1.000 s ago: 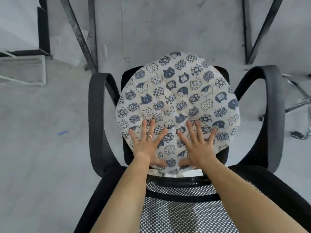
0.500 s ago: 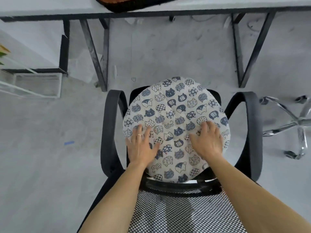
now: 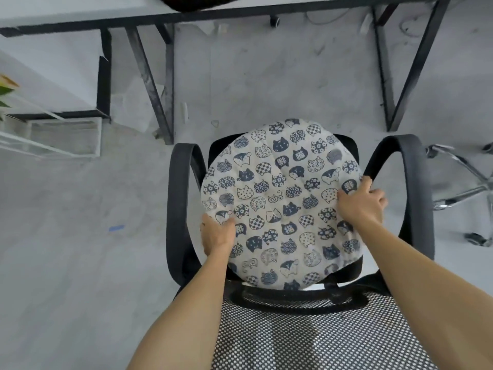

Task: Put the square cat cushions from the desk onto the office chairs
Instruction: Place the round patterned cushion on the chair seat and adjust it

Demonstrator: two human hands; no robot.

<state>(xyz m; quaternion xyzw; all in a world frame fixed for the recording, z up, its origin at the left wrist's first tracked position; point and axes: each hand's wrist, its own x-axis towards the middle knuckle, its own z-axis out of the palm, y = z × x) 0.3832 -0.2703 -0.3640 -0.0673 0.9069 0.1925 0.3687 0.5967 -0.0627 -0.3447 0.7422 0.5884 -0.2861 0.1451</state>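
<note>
Cat cushion (image 3: 280, 204) lies on the office chair (image 3: 181, 209) seat, between its armrests. The left hand (image 3: 216, 233) grips its left edge with the fingers tucked under; the right hand (image 3: 362, 201) curls round its right edge. Grey concrete floor (image 3: 66, 263) lies all round, the desk (image 3: 80, 12) stands ahead, and a chrome chair base (image 3: 466, 188) is at the right.

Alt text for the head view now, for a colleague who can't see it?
The left hand and right hand grip opposite edges of a rounded white fabric cushion printed with navy cat faces, lying on a black mesh-backed office chair. A white black-framed desk stands beyond.
</note>
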